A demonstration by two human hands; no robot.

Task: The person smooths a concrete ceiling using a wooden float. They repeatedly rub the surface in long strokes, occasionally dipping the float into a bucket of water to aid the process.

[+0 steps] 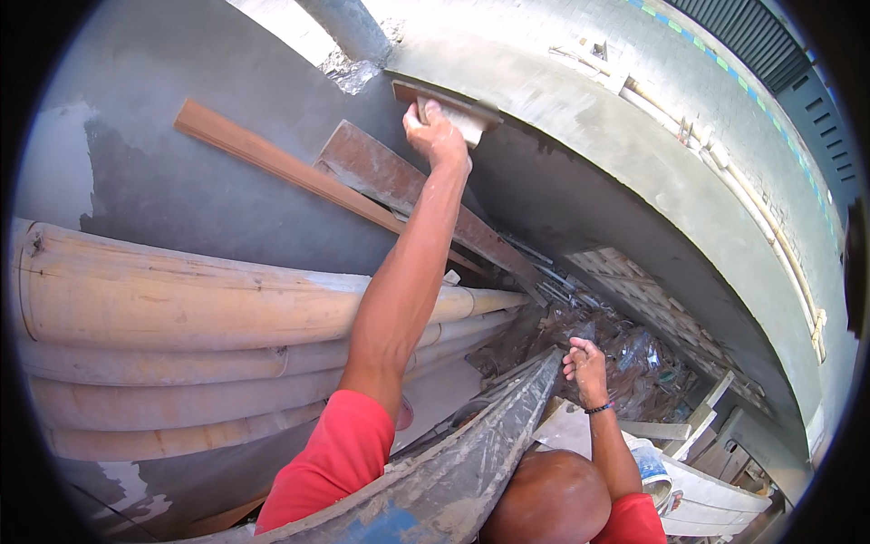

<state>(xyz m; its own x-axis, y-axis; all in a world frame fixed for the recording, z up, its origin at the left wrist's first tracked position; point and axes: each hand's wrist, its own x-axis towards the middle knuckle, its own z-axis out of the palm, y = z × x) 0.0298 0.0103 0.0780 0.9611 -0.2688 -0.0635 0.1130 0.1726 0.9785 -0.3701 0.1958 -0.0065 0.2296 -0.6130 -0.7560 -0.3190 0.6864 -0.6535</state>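
My left hand (437, 136) is raised at arm's length and closed round the pale handle of a plastering float (473, 111). The float's flat brown board lies against the grey edge of the plastered wall (580, 163), near the foot of a grey post. Lower on the right, my right hand (587, 370) hangs with its fingers partly curled and apart, nothing seen in it. A dark bracelet circles that wrist. Behind the left forearm lean a long brown wooden strip (272, 163) and a wider, smeared plank (381, 172).
Thick bamboo poles (181, 290) are stacked along the left. A cement-smeared grey sheet or board (453, 453) slants up from below. Beyond my right hand lies crumpled plastic (634, 358). A white-and-blue bucket (651, 464) stands at lower right, and thinner poles (757, 204) lie on the ledge.
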